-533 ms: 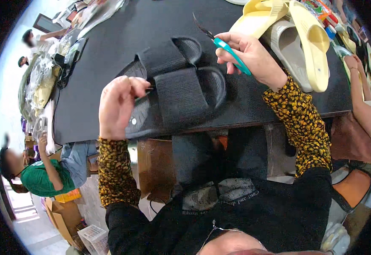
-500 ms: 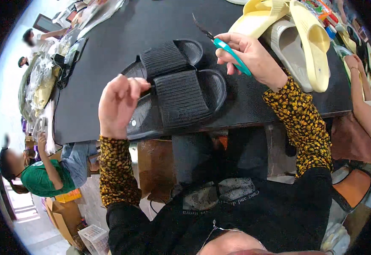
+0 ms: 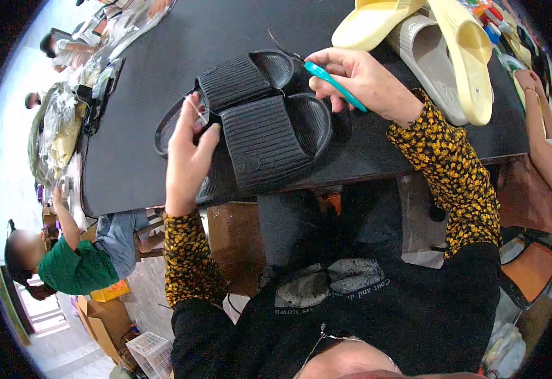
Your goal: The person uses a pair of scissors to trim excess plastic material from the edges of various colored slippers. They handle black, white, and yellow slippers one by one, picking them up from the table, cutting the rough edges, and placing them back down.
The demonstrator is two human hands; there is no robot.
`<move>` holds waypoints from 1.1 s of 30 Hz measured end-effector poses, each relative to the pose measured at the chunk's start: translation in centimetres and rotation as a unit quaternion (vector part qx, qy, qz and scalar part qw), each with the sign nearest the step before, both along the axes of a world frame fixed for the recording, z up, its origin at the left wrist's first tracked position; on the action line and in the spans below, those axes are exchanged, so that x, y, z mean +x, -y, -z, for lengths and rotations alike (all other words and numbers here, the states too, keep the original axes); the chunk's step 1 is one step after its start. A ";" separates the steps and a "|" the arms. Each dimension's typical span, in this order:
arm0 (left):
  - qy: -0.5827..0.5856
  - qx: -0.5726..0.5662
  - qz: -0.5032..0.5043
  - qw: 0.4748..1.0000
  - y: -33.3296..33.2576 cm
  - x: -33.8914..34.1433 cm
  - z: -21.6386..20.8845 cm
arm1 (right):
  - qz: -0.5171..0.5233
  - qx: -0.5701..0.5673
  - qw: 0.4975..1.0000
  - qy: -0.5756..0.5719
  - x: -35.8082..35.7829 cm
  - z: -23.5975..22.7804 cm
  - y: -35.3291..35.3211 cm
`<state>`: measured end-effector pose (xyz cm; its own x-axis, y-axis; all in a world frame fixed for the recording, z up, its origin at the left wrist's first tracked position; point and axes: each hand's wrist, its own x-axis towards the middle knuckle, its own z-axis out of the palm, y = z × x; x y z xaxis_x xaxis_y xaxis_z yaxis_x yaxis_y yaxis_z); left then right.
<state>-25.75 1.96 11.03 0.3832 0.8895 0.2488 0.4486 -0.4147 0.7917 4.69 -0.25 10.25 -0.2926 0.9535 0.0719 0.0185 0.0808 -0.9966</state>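
A pair of black slide sandals with ribbed straps lies side by side on the dark table, a far sandal (image 3: 235, 82) and a near sandal (image 3: 266, 142). Beside their straps, my left hand (image 3: 190, 148) has its fingers curled, with a small pale, clear bit at the fingertips that is too small to name. My right hand (image 3: 367, 85) grips teal-handled scissors (image 3: 336, 85) at the sandals' right end. Their thin dark blade points away and to the left, above the table.
Pale yellow slides (image 3: 462, 57) and a grey slide (image 3: 424, 66) lie at the back right. Plastic-wrapped goods (image 3: 58, 129) line the left side. A person in a green shirt (image 3: 77, 268) is at left; another person's arm (image 3: 541, 120) reaches in at right. The table's near edge (image 3: 377, 183) runs before me.
My left hand has shifted slightly right and its fingers now reach in at the straps' edge. The right hand with the scissors has moved a little left, nearer the sandals.
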 end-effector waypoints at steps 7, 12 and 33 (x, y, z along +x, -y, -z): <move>-0.138 0.182 -0.030 0.973 -2.5 0.6 1.4 | 0.043 -0.015 0.999 -0.010 -0.3 -1.9 0.9; -0.132 0.198 -0.073 0.969 -0.7 0.8 0.0 | 0.006 0.028 0.999 0.030 -0.3 -2.0 5.7; -0.024 0.315 -0.204 0.927 10.5 2.7 5.7 | 0.144 0.121 0.903 0.385 -0.4 0.1 17.7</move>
<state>-23.06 -8.51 5.31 0.0704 0.6468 0.7594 0.6981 -0.5758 0.4256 4.25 -17.95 10.12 -0.0864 0.9816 0.1700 0.7539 0.1760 -0.6330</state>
